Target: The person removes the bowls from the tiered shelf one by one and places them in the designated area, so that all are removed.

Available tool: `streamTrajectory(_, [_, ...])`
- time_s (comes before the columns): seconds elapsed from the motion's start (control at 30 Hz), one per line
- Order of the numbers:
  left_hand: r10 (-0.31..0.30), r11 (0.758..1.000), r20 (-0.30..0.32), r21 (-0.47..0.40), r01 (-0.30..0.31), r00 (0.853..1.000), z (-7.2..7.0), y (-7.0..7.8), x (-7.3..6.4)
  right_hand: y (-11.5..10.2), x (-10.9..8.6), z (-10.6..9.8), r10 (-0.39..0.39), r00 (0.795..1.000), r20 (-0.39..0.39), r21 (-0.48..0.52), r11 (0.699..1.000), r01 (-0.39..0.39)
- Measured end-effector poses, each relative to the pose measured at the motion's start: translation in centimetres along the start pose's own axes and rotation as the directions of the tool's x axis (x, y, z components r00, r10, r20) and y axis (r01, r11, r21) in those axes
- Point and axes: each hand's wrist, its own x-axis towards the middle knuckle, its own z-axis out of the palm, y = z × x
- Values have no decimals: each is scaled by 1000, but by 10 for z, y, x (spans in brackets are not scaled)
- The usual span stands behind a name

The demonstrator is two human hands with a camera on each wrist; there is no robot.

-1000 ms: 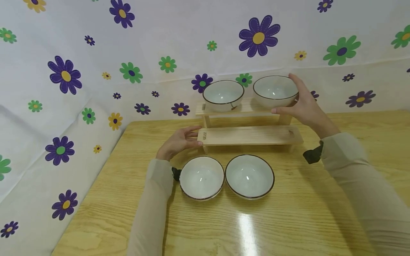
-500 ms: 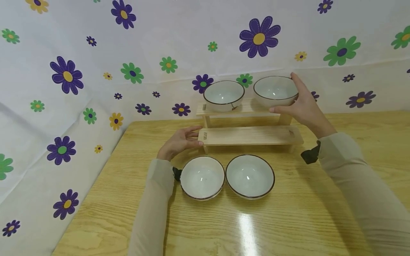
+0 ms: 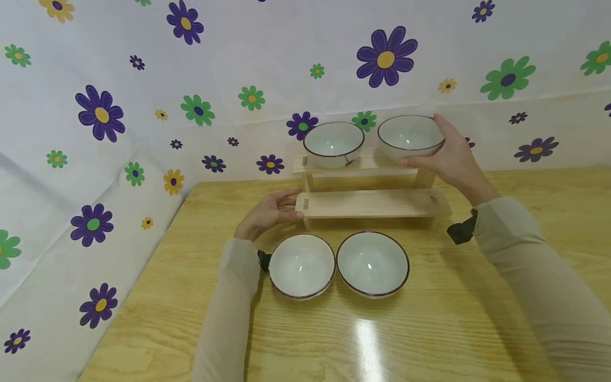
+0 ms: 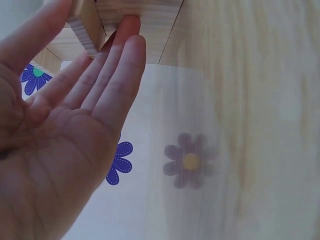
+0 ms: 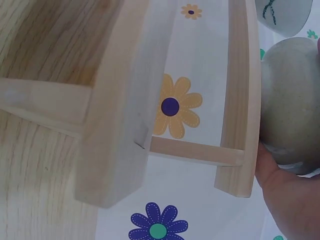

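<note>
A two-tier wooden rack (image 3: 372, 203) stands at the back of the table. On its upper tier, my right hand (image 3: 453, 159) holds the right-hand bowl (image 3: 409, 135), thumb low at the front and fingers round the far side. This white bowl has a dark rim and sits level; its pale outer wall (image 5: 287, 95) fills the right side of the right wrist view. Another bowl (image 3: 333, 140) with a dark painted mark is beside it. My left hand (image 3: 264, 213) grips the lower tier's left end between thumb and fingers, seen palm-on (image 4: 65, 135) in the left wrist view.
In front of the rack, two more dark-rimmed bowls, a left one (image 3: 302, 266) and a right one (image 3: 372, 264), stand side by side on the wood-grain table (image 3: 305, 339). A white flowered cloth (image 3: 267, 53) hangs close behind the rack and along the left side.
</note>
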Motion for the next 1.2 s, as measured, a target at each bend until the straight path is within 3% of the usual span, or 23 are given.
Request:
streamTrajectory(0.37, [1,1000,-2,-15,-1,1000,-1,-3,1,-1,-5,1,-21,999,-36,1,1000,21])
streamTrajectory(1.2, [-2,1000,5,-25,2,1000,1,-2,1,8,-41,-16,-42,999,-6,-49,998,41])
